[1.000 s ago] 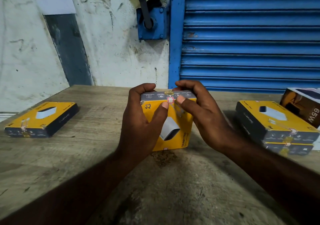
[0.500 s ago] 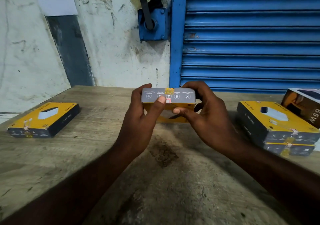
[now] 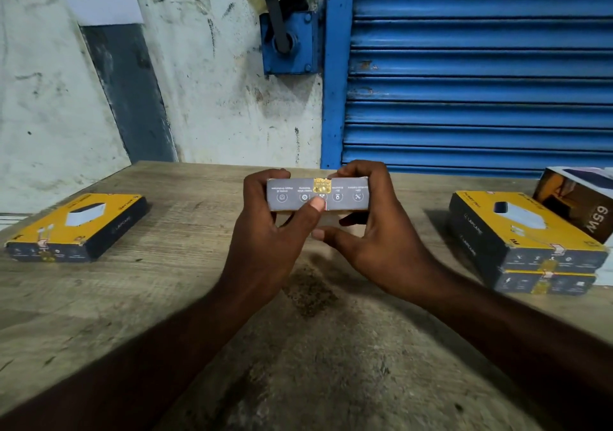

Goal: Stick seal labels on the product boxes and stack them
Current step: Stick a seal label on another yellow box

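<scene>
One product box in two hands: left hand grips it, thumb pressing the seal label; right hand grips the other end. Sealing step; next, likely square placement on the stack.

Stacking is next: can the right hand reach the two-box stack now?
Likely yes: only bare table lies between the right hand and the stack, though that hand and the left hand both grip the box.

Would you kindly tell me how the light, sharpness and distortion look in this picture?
Head view: dim, uneven light, forearms nearly black at the bottom edge; the box held by the left hand and right hand is fairly sharp, its print illegible; the right stack casts a soft shadow leftward on the table.
</scene>
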Demonstrator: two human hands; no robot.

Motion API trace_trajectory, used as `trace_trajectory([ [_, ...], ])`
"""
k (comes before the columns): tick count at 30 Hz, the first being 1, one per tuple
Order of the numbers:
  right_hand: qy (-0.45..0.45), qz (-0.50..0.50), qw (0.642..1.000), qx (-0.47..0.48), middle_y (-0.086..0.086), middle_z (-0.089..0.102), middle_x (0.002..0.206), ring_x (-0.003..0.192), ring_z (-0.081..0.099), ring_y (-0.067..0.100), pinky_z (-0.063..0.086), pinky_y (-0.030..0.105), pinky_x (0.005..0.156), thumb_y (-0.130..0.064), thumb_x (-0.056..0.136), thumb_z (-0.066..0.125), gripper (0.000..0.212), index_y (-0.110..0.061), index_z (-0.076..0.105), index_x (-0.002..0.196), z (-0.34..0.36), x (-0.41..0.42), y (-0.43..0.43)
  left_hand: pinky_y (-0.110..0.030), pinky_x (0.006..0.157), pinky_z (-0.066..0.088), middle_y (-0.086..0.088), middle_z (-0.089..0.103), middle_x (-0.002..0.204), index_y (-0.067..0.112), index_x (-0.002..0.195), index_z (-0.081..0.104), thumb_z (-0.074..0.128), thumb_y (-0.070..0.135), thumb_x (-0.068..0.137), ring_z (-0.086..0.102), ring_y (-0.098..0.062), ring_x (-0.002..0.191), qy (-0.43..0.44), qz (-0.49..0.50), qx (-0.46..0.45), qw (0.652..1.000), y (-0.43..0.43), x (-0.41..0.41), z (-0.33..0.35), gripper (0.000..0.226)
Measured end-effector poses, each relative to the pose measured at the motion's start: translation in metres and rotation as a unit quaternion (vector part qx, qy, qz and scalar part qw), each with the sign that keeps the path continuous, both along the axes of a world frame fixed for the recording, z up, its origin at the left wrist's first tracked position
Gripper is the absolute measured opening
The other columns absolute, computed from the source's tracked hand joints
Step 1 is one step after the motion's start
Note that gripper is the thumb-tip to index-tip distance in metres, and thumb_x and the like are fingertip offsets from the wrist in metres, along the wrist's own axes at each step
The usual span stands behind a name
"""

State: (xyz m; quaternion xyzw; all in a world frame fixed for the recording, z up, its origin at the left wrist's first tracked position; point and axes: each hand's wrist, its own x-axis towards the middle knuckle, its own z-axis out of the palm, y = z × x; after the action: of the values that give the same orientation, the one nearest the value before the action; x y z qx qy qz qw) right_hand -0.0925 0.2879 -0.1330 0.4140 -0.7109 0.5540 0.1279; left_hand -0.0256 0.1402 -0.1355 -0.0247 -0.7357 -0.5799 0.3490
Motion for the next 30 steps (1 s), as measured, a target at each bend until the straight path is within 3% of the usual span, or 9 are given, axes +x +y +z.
trace_trajectory([
  [3, 0.026, -0.005, 0.999, 0.018, -0.005, 0.051, 0.126, 0.118, 0.054, 0.021, 0.056, 0.044, 0.085, -0.029, 0.076, 0.081, 0.066, -0.034, 0.038, 0.125, -0.0012, 0.0007, 0.0012, -0.014, 0.075, 0.052, 0.012, 0.06, 0.107, 0.025, 0.121, 0.046, 0.071, 0.03, 0.085, 0.063, 0.006, 0.095, 0.008, -0.001, -0.001, 1.0, -0.002, -0.0005, 0.0, 0.044],
  [6, 0.026, 0.013, 1.0, 0.01, 0.0, 0.051, 0.126, 0.118, 0.053, 0.024, 0.055, 0.048, 0.085, -0.034, 0.081, 0.072, 0.052, -0.03, 0.04, 0.123, 0.0006, 0.0042, 0.0021, -0.013, 0.076, 0.052, 0.011, 0.061, 0.107, 0.021, 0.124, 0.047, 0.07, 0.016, 0.091, 0.064, 0.006, 0.095, 0.013, 0.002, -0.011, 1.0, -0.0035, -0.0023, -0.0002, 0.041],
  [9, 0.021, 0.024, 1.0, -0.002, 0.0, 0.052, 0.124, 0.116, 0.053, 0.025, 0.054, 0.049, 0.086, -0.042, 0.085, 0.065, 0.043, -0.033, 0.042, 0.12, 0.0025, 0.0068, 0.0027, -0.014, 0.078, 0.052, 0.013, 0.062, 0.108, 0.021, 0.127, 0.046, 0.068, 0.022, 0.094, 0.064, 0.005, 0.098, 0.016, -0.006, -0.021, 1.0, -0.004, -0.0017, -0.0005, 0.039],
  [14, -0.014, 0.012, 0.999, -0.043, -0.005, 0.058, 0.119, 0.11, 0.058, 0.021, 0.055, 0.041, 0.085, -0.046, 0.087, 0.067, 0.037, -0.034, 0.045, 0.114, 0.0026, 0.0081, 0.0012, -0.044, 0.1, 0.053, 0.021, 0.064, 0.111, 0.03, 0.126, 0.048, 0.049, 0.03, 0.093, 0.063, -0.01, 0.111, 0.013, -0.039, -0.015, 0.999, -0.0085, 0.0, -0.0047, 0.033],
  [17, -0.028, 0.007, 0.998, -0.063, -0.003, 0.059, 0.113, 0.1, 0.06, 0.012, 0.052, 0.026, 0.077, -0.036, 0.09, 0.069, 0.032, -0.028, 0.047, 0.112, 0.0021, 0.0073, -0.0011, -0.054, 0.103, 0.049, 0.02, 0.064, 0.112, 0.036, 0.123, 0.05, 0.049, 0.034, 0.092, 0.062, -0.016, 0.114, 0.014, -0.049, -0.006, 0.999, -0.0092, -0.0009, -0.0061, 0.032],
  [20, -0.039, 0.02, 0.997, -0.071, -0.002, 0.06, 0.109, 0.093, 0.059, 0.006, 0.049, 0.019, 0.073, -0.026, 0.093, 0.068, 0.029, -0.021, 0.047, 0.112, 0.0032, 0.0069, -0.0012, -0.053, 0.104, 0.048, 0.02, 0.064, 0.112, 0.035, 0.123, 0.05, 0.049, 0.042, 0.087, 0.061, -0.014, 0.114, 0.013, -0.052, -0.002, 0.999, -0.0093, -0.0013, -0.0062, 0.037],
  [24, -0.057, 0.028, 0.995, -0.077, -0.004, 0.058, 0.103, 0.089, 0.057, 0.004, 0.05, 0.021, 0.073, -0.016, 0.096, 0.066, 0.024, -0.016, 0.047, 0.111, 0.0033, 0.006, -0.0016, -0.05, 0.105, 0.049, 0.017, 0.065, 0.114, 0.034, 0.124, 0.05, 0.048, 0.031, 0.092, 0.062, -0.013, 0.114, 0.01, -0.059, 0.003, 0.998, -0.0095, -0.0031, -0.009, 0.032],
  [27, -0.054, 0.019, 0.995, -0.077, -0.003, 0.058, 0.1, 0.085, 0.055, 0.003, 0.049, 0.022, 0.073, -0.022, 0.096, 0.06, 0.018, -0.02, 0.048, 0.109, 0.0033, 0.0065, -0.0025, -0.046, 0.103, 0.051, 0.018, 0.066, 0.112, 0.032, 0.124, 0.049, 0.047, 0.029, 0.093, 0.063, -0.009, 0.111, 0.007, -0.056, -0.004, 0.998, -0.008, -0.0018, -0.008, 0.032],
  [30, -0.058, 0.008, 0.996, -0.069, 0.0, 0.061, 0.106, 0.094, 0.059, 0.011, 0.052, 0.035, 0.08, -0.031, 0.095, 0.053, 0.014, -0.028, 0.049, 0.108, 0.0016, 0.0055, -0.0022, -0.041, 0.094, 0.056, 0.02, 0.067, 0.107, 0.031, 0.123, 0.049, 0.053, 0.038, 0.091, 0.065, -0.006, 0.1, 0.011, -0.043, -0.011, 0.999, -0.0055, 0.0003, -0.0055, 0.033],
])
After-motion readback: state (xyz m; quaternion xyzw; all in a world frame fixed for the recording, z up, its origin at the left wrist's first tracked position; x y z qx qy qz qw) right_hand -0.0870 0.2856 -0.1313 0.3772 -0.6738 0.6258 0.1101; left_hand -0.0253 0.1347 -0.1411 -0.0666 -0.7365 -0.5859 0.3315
